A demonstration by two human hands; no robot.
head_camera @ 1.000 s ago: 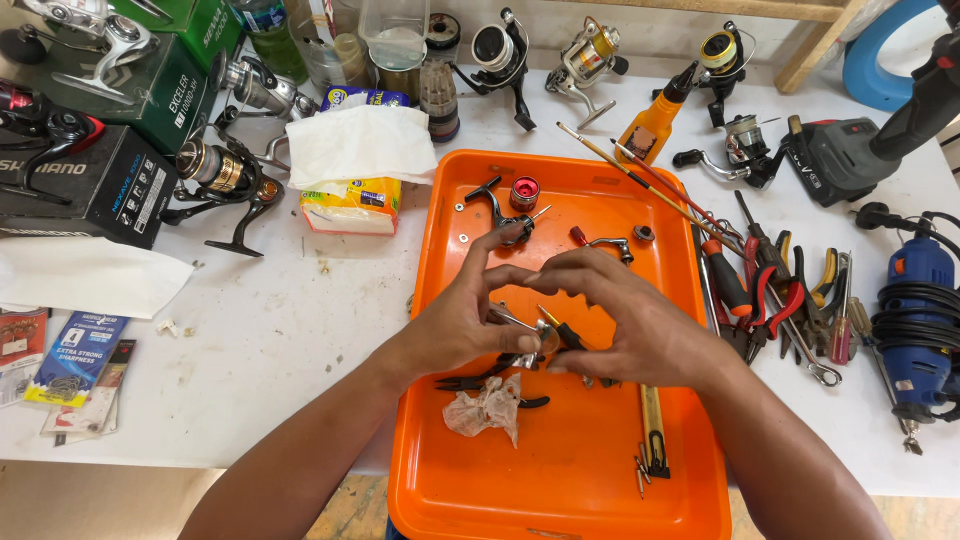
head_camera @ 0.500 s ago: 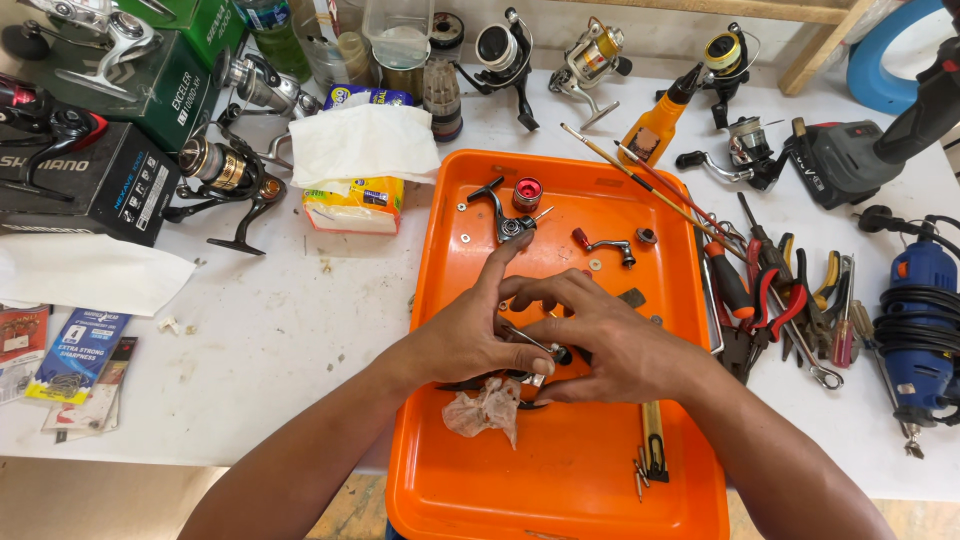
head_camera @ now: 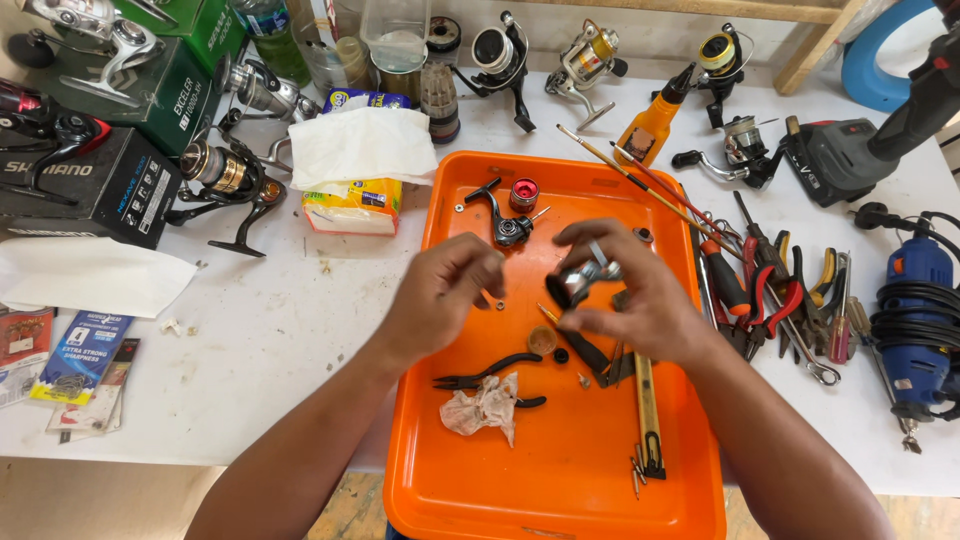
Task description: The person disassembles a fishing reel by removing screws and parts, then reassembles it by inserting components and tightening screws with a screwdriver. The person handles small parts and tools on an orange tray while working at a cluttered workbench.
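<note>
Now, item by item, as I log it from the head view.

Hands: I note both have lifted off the tray floor and drawn apart; half a second ago they were pressed together low at frame centre. Left hand (head_camera: 440,300) hangs just left of centre, fingers curled loosely; whether it pinches a small piece I cannot tell. Right hand (head_camera: 640,300), just right of centre, is closed around the reel part (head_camera: 582,280), a dark and silver piece held above the tray (head_camera: 560,480).

Change: the part has come up with the right hand alone, so I judge it freed from the joint two-handed grip and now being turned for inspection.

Left behind on the tray: pliers (head_camera: 490,370) and crumpled rag (head_camera: 485,408), lower centre; handle (head_camera: 505,222) and red cap (head_camera: 524,193), upper centre.

Surroundings: tissue box (head_camera: 355,200), upper left; hand tools (head_camera: 780,290), right of tray; blue drill (head_camera: 915,320), far right.
</note>
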